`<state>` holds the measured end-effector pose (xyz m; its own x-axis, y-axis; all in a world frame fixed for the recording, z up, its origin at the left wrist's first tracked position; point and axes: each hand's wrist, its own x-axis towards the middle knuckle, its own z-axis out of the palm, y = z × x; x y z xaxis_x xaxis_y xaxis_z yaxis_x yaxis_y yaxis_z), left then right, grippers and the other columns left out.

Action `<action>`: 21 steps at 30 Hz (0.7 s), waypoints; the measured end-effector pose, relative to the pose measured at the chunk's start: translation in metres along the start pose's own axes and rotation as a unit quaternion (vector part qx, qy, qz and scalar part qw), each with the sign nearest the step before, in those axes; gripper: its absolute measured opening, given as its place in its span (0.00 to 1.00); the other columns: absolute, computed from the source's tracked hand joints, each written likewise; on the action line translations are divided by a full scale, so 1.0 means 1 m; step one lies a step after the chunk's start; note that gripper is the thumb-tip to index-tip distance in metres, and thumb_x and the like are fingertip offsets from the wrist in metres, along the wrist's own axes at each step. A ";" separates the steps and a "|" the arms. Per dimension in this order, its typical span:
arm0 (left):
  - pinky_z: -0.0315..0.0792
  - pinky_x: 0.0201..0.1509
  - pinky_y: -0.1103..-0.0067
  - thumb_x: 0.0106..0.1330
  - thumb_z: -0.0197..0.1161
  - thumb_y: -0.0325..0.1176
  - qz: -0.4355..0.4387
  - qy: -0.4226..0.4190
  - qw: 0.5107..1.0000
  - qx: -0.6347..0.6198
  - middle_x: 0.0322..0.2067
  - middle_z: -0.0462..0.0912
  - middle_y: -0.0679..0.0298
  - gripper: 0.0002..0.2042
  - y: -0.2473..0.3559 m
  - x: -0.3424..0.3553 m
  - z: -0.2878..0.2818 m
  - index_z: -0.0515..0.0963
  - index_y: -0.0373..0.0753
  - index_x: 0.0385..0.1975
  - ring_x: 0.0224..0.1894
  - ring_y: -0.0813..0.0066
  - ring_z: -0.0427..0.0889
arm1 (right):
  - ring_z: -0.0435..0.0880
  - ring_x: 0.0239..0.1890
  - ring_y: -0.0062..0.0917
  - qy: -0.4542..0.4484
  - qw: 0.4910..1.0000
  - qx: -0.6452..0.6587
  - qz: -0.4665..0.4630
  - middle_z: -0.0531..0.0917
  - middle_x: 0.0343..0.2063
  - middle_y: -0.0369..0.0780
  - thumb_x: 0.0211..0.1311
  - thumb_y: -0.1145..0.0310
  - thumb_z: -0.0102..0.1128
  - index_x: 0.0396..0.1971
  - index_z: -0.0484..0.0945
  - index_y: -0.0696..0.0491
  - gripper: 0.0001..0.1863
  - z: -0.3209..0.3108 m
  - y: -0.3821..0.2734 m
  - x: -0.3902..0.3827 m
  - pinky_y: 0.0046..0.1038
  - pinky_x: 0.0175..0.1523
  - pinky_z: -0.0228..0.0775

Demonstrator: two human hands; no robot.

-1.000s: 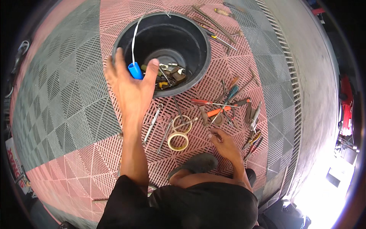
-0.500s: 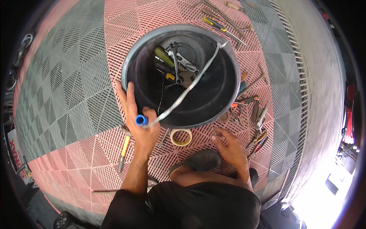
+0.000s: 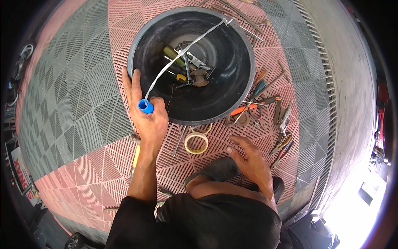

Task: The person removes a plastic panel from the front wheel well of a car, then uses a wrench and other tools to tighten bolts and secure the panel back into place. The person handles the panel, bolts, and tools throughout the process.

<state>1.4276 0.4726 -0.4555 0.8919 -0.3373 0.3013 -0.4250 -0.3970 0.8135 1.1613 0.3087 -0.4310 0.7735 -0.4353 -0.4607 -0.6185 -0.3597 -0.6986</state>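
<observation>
A black round tub (image 3: 215, 99) leans on the mat in front of me. My left hand (image 3: 145, 118) is at its near left rim, fingers along the outside and thumb by the inner edge. A short blue tube (image 3: 145, 106) sits between thumb and forefinger; a twisted silvery wire handle (image 3: 182, 52) runs from it across the opening to the far rim. Inside lie a combination wrench (image 3: 187, 68), an olive-green handle (image 3: 173, 54) and other metal tools. My right hand (image 3: 251, 159) hovers over the mat near my foot, thumb and fingers apart, holding nothing visible.
Between my hands lies a roll of masking tape (image 3: 196, 143), with a wrench (image 3: 179, 141) beside it. Pliers (image 3: 281, 149), screwdrivers (image 3: 260, 88) and other tools lie right of the tub. A yellow-handled hammer (image 3: 136, 155) is partly under my left forearm. A pale wall (image 3: 352, 83) stands at right.
The tub has shifted up and slightly left in view, and its wire handle has swung leftward. My left hand moved with it. The right hand has barely moved; an orange-handled tool is now uncovered.
</observation>
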 end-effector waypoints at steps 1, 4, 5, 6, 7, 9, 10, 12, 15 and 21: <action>0.57 0.85 0.60 0.59 0.55 0.17 0.007 -0.001 1.000 0.011 0.84 0.51 0.38 0.38 0.000 -0.001 0.000 0.66 0.28 0.76 0.85 0.38 0.54 | 0.82 0.67 0.50 -0.001 1.000 -0.004 -0.005 0.85 0.61 0.54 0.77 0.56 0.67 0.63 0.82 0.57 0.24 -0.001 -0.002 0.000 0.45 0.72 0.72; 0.57 0.85 0.59 0.57 0.56 0.18 0.010 -0.004 1.000 0.011 0.84 0.50 0.37 0.39 0.000 -0.004 0.000 0.66 0.29 0.77 0.86 0.38 0.52 | 0.84 0.65 0.48 -0.004 1.000 -0.009 -0.024 0.85 0.61 0.53 0.77 0.59 0.68 0.63 0.81 0.57 0.23 -0.002 -0.009 -0.001 0.43 0.71 0.74; 0.56 0.85 0.58 0.57 0.56 0.18 0.002 -0.005 1.000 0.003 0.84 0.50 0.37 0.39 0.001 -0.004 0.000 0.67 0.29 0.77 0.86 0.38 0.52 | 0.84 0.65 0.48 -0.005 0.999 -0.007 -0.030 0.85 0.61 0.53 0.77 0.59 0.68 0.63 0.82 0.57 0.23 -0.001 -0.011 0.000 0.43 0.71 0.74; 0.56 0.85 0.58 0.57 0.55 0.17 -0.001 -0.007 1.000 -0.002 0.84 0.50 0.37 0.39 0.003 -0.004 0.000 0.67 0.29 0.77 0.86 0.37 0.52 | 0.84 0.66 0.48 -0.005 0.999 -0.006 -0.037 0.85 0.61 0.53 0.77 0.59 0.68 0.63 0.82 0.57 0.23 -0.001 -0.012 0.000 0.43 0.71 0.74; 0.56 0.85 0.57 0.57 0.55 0.17 -0.004 -0.008 1.000 -0.007 0.84 0.50 0.37 0.40 0.004 -0.004 0.000 0.67 0.29 0.77 0.86 0.37 0.52 | 0.84 0.65 0.49 -0.001 0.999 -0.005 -0.042 0.86 0.60 0.52 0.76 0.58 0.68 0.63 0.82 0.57 0.23 0.000 -0.013 0.000 0.44 0.70 0.75; 0.56 0.85 0.57 0.57 0.55 0.17 0.001 -0.012 1.000 -0.005 0.83 0.50 0.37 0.40 0.005 -0.003 0.000 0.67 0.30 0.77 0.85 0.38 0.52 | 0.84 0.64 0.50 0.006 0.999 -0.006 -0.053 0.86 0.60 0.52 0.75 0.57 0.70 0.62 0.82 0.56 0.24 0.001 -0.014 0.000 0.46 0.69 0.75; 0.56 0.85 0.57 0.56 0.55 0.17 0.003 -0.013 1.000 -0.004 0.83 0.50 0.37 0.40 0.004 -0.003 0.000 0.67 0.30 0.77 0.85 0.38 0.52 | 0.84 0.64 0.50 0.007 0.998 -0.011 -0.056 0.86 0.60 0.52 0.75 0.57 0.70 0.62 0.82 0.56 0.24 0.002 -0.014 0.000 0.46 0.69 0.75; 0.56 0.85 0.57 0.56 0.55 0.17 0.008 -0.016 1.000 -0.002 0.83 0.51 0.37 0.40 0.003 -0.002 0.000 0.67 0.30 0.77 0.85 0.38 0.53 | 0.84 0.64 0.50 0.009 0.998 -0.021 -0.062 0.86 0.59 0.51 0.75 0.56 0.70 0.62 0.82 0.55 0.24 0.003 -0.016 0.000 0.47 0.69 0.75; 0.57 0.85 0.59 0.57 0.56 0.17 0.015 -0.017 1.000 -0.005 0.83 0.51 0.37 0.40 0.003 0.000 0.000 0.67 0.31 0.77 0.85 0.38 0.55 | 0.84 0.64 0.50 0.003 0.998 -0.007 -0.063 0.86 0.59 0.51 0.75 0.55 0.70 0.63 0.82 0.54 0.25 0.005 -0.016 -0.001 0.46 0.69 0.76; 0.62 0.82 0.63 0.58 0.54 0.18 0.002 -0.017 1.000 -0.017 0.83 0.54 0.38 0.38 -0.001 0.007 -0.004 0.69 0.32 0.76 0.84 0.39 0.58 | 0.84 0.64 0.49 -0.017 0.998 -0.004 -0.054 0.86 0.59 0.51 0.75 0.54 0.70 0.64 0.82 0.54 0.26 0.010 -0.017 -0.002 0.47 0.69 0.76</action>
<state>1.4350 0.4741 -0.4523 0.8841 -0.3674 0.2887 -0.4231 -0.3672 0.8284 1.1711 0.3239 -0.4238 0.8397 -0.3658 -0.4013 -0.5324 -0.4092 -0.7410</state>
